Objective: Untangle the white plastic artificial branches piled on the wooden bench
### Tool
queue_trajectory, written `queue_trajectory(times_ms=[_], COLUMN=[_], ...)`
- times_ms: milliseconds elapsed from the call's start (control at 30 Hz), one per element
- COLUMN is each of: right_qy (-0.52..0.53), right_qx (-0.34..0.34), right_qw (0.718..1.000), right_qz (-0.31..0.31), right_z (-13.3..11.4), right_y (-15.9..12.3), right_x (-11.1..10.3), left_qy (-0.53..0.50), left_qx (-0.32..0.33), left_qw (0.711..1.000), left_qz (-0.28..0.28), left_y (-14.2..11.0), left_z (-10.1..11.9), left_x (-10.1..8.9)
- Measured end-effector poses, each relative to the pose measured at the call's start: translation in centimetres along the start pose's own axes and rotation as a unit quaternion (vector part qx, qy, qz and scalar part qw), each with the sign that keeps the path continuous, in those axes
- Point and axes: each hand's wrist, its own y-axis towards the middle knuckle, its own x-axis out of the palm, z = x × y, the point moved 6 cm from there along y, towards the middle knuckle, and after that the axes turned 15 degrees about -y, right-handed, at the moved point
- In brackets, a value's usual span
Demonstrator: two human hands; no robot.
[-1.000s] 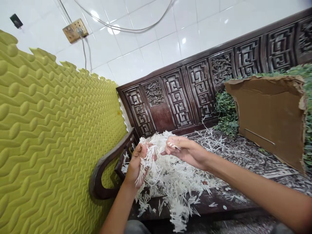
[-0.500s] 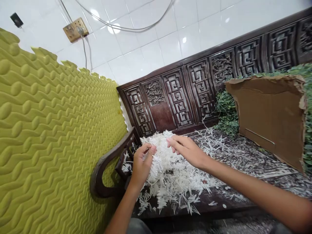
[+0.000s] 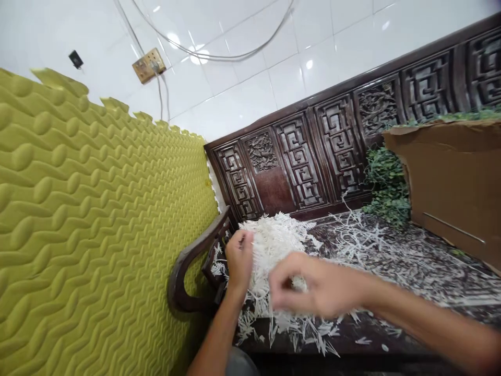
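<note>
A heap of white, thin, spiky sprigs (image 3: 279,237) lies at the left end of a dark carved wooden bench. My left hand (image 3: 239,258) is at the left side of the heap, fingers closed in a pinch; what they hold, if anything, is hidden. In front of the heap and nearer the camera is my right hand (image 3: 313,287), smeared by motion. Its thumb and fingers curl together into a loop, and anything small between the tips cannot be made out. Longer white stems (image 3: 358,232) are strewn on the seat to the right.
The bench's curved armrest (image 3: 178,279) stands left of the heap, beside a yellow-green foam mat (image 3: 117,219). A carved backrest (image 3: 301,162) runs behind. On the right, a cardboard piece (image 3: 454,183) stands against green foliage (image 3: 387,190). A socket box (image 3: 148,65) with cables lies on white tiles.
My right hand has moved away from my left, down and toward the camera. My left hand stays by the heap, its fingers still closed. The whole view has shifted slightly.
</note>
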Motion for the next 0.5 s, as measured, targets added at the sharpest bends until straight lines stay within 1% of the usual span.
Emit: queue_trajectory(times_ms=[33, 67, 100, 133, 167, 200, 233, 267, 300, 333, 400, 433, 500], right_qy=[0.022, 0.015, -0.008, -0.057, -0.124, -0.205, -0.295, -0.361, -0.4, -0.409, -0.416, -0.412, -0.408], right_qx=[-0.023, -0.035, -0.044, -0.038, -0.022, 0.005, 0.044, 0.092, 0.137, 0.167, 0.194, 0.202, 0.212], right_qw=[0.999, 0.997, 0.996, 0.994, 0.989, 0.977, 0.953, 0.927, 0.905, 0.897, 0.888, 0.888, 0.888], right_qz=[-0.032, -0.06, -0.08, -0.081, -0.076, -0.061, -0.041, -0.037, -0.039, -0.032, -0.016, -0.006, 0.013], right_z=[-1.2, -2.1, -2.6, -2.5, -1.7, -0.5, 1.1, 3.0, 4.9, 6.4, 8.3, 8.7, 8.6], right_y=[-0.1, -0.2, -0.3, -0.2, -0.2, -0.2, -0.2, -0.4, -0.6, -0.9, -1.4, -1.5, -1.6], right_x=[0.7, 1.4, 1.9, 2.3, 2.4, 2.2, 1.7, 1.1, 0.6, -0.1, -1.2, -1.7, -2.4], left_qy=[-0.001, -0.003, -0.006, -0.008, -0.009, -0.009, -0.005, 0.0, 0.007, 0.016, 0.032, 0.039, 0.048], left_qx=[-0.006, -0.008, -0.008, -0.002, 0.006, 0.015, 0.026, 0.036, 0.044, 0.05, 0.052, 0.051, 0.048], left_qw=[0.999, 0.998, 0.998, 0.998, 0.999, 0.999, 1.0, 0.999, 0.999, 0.998, 0.996, 0.995, 0.994], left_qz=[0.036, 0.054, 0.062, 0.06, 0.049, 0.032, 0.012, -0.008, -0.025, -0.04, -0.061, -0.07, -0.089], left_y=[0.5, 0.8, 1.1, 1.1, 1.0, 0.8, 0.5, 0.2, -0.2, -0.4, -0.8, -0.9, -1.1], left_z=[-0.6, -1.1, -1.3, -1.2, -0.9, -0.5, 0.0, 0.4, 0.7, 0.8, 0.3, -0.2, -1.0], left_x=[-0.9, -1.6, -2.1, -2.3, -2.2, -1.8, -1.3, -0.8, -0.3, 0.2, 1.1, 1.4, 2.1])
